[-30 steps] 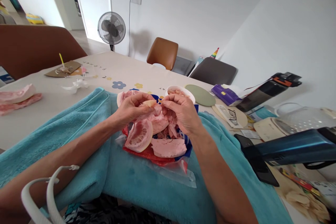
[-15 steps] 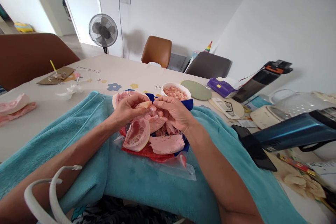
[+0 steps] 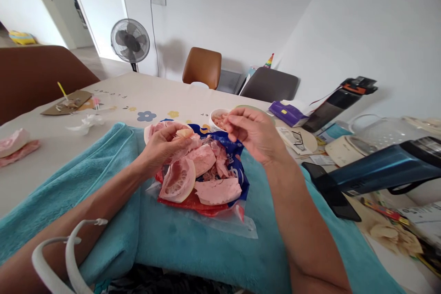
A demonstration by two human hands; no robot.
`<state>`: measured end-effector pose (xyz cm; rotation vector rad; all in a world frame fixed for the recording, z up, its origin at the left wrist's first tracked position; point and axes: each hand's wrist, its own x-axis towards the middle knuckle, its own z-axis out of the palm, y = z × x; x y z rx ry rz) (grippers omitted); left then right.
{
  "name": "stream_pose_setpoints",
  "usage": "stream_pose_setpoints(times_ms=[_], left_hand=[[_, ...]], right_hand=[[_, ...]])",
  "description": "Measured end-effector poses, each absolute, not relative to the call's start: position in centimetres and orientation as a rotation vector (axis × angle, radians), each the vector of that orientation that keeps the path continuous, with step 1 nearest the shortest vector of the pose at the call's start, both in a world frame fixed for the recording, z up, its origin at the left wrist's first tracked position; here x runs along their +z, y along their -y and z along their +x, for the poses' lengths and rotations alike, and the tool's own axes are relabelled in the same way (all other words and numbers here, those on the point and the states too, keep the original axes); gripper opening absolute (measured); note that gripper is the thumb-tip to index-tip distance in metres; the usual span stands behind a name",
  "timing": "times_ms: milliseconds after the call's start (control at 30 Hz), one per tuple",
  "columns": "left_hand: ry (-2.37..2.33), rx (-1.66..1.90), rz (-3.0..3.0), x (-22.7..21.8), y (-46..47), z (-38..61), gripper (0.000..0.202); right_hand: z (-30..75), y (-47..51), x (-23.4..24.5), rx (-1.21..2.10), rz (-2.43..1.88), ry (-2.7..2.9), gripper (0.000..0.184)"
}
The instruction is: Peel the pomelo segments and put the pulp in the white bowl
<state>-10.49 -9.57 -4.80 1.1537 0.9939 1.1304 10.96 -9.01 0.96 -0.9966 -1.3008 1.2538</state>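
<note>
Pomelo piece: sits pinched in the left hand, above peel on the bag. With the right hand near the white bowl, fingertips bunched, cannot tell whether gripping anything.

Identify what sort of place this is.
Probably a home dining area: a large table with printed flowers, a brown chair at its far side, and an electric fan beyond it.

1. The left hand pinched a pomelo segment above pink rind pieces.
2. The right hand, loosely pinched, hung near a white bowl of peeled pulp; whether it held anything was unclear.
3. The rind lay on a red-and-blue plastic bag over a teal towel.
</note>
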Motion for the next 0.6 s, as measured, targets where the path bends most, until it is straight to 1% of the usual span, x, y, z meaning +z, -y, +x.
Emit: stream_pose_setpoints(times_ms=[67,133,233,300,433,567,600], left_hand=[[-0.996,1.118,1.14,-4.9,9.5,-10.4,0.04],[-1.003,1.11,1.13,-5.0,9.5,-10.4,0.042],[-1.015,1.114,1.141,-5.2,9.3,-10.4,0.042],[-1.011,1.11,1.157,-5.4,9.2,-10.5,0.041],[-1.002,1.098,1.148,-5.7,9.2,-10.7,0.038],[-0.996,1.079,1.097,-5.4,9.3,-10.6,0.039],[-0.994,1.072,1.082,-5.3,9.3,-10.5,0.039]], right_hand=[[11.8,7.9,1.7,1.029,-1.037,1.312,0.005],[12.6,6.1,2.1,0.817,-1.097,1.317,0.011],[13.9,2.7,1.7,0.621,-1.202,1.331,0.016],[14.6,0.7,0.8,0.566,-1.295,1.382,0.015],[15.5,-1.7,-0.9,0.64,-1.611,1.615,0.013],[15.7,-2.2,-1.3,0.541,-1.651,1.609,0.008],[15.7,-2.3,-1.3,0.507,-1.646,1.614,0.012]])
